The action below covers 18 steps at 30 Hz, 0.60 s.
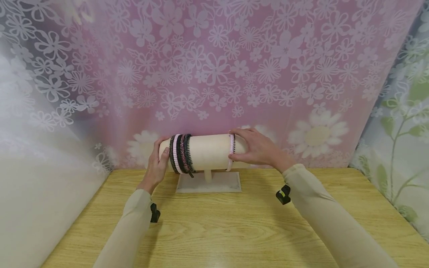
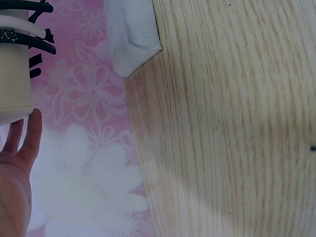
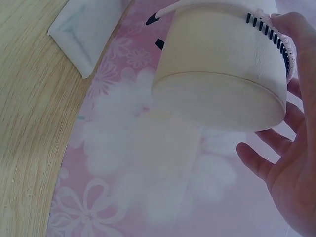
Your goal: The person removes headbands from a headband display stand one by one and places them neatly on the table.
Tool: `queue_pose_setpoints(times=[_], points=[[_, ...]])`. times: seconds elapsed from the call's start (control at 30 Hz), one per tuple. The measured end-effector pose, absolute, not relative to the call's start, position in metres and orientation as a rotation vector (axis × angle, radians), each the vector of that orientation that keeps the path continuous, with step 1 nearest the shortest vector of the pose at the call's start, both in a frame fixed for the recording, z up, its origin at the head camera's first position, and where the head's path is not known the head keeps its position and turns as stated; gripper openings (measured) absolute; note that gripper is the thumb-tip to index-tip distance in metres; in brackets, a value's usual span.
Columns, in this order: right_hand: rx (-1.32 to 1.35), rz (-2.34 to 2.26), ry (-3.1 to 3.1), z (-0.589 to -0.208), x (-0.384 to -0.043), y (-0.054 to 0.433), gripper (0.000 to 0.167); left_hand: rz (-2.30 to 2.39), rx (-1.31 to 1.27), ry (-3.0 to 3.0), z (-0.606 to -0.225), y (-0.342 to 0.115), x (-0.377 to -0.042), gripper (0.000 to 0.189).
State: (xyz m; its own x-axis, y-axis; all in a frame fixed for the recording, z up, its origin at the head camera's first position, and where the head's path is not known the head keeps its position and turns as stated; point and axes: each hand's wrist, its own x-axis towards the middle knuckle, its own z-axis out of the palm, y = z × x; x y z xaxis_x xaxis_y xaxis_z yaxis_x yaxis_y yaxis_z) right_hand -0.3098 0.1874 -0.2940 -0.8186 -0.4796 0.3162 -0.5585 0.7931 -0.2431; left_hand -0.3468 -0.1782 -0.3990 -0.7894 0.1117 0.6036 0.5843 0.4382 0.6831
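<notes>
A cream cylindrical headband holder (image 1: 209,152) lies level on a short post above a flat pale base (image 1: 208,187). My left hand (image 1: 155,167) grips its left end, thumb in front and fingers behind. Beside that hand several headbands sit close together, a pale pink headband (image 1: 175,154) among dark ones, some with black teeth. Near the right end, my right hand (image 1: 259,148) pinches another pale pink headband (image 1: 231,143), forefinger at the top and thumb on its front. In the right wrist view, black teeth (image 3: 270,33) line this band near the holder's flat end (image 3: 217,101).
A wood-grain table (image 1: 207,223) carries the stand near its back edge. Behind it hangs a pink flowered curtain (image 1: 214,67), with whitish sheeting (image 1: 50,178) on the left and leaf-patterned sheeting (image 1: 399,149) on the right.
</notes>
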Motion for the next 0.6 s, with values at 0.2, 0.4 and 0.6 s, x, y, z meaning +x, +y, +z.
queue_pose_setpoints(times=[0.2,0.4,0.6], points=[[0.806,0.481,-2.751,-0.293,-0.3075,0.1895,0.083,-1.331,-0.577,-2.217,-0.3984,-0.1775,-0.3472,0.049],[0.796,0.484,-2.753,-0.2932,-0.3067,0.192,0.082,-1.307,-0.583,-2.217,-0.3982,-0.1777,-0.3477,0.048],[0.782,0.495,-2.753,-0.2947,-0.3055,0.1956,0.081,-1.312,-0.572,-2.22,-0.3984,-0.1782,-0.3482,0.048]])
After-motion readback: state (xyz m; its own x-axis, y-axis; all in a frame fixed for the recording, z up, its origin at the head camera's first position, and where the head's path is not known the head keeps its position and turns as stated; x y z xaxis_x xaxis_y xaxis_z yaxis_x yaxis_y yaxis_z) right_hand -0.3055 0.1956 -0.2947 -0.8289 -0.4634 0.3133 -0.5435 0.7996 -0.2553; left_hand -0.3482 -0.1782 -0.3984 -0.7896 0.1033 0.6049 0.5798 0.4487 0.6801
